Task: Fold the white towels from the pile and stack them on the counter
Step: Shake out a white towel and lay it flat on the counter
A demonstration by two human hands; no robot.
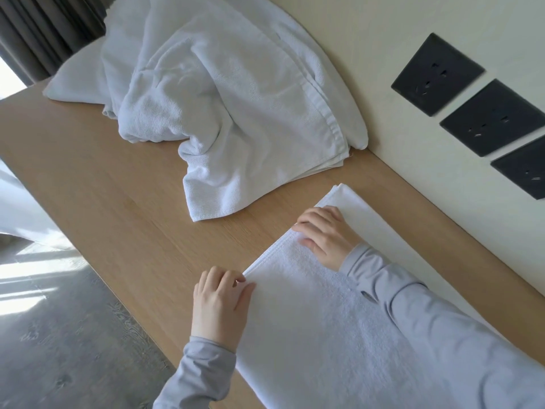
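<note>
hands: left [219,305], right [326,234] flat, holding nothing | towel [318,335] edge | counter [103,178] bare leftward

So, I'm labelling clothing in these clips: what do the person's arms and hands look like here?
Both arms wear long, pale grey-lilac sleeves with snug ribbed cuffs at the wrists. The right sleeve has a small dark mark just above its cuff; it is too small to read. The left hand and right hand are bare: no gloves, rings, watch or bracelets show.

Three black wall sockets [491,117], dark curtain [44,33], grey floor [59,335]
</note>
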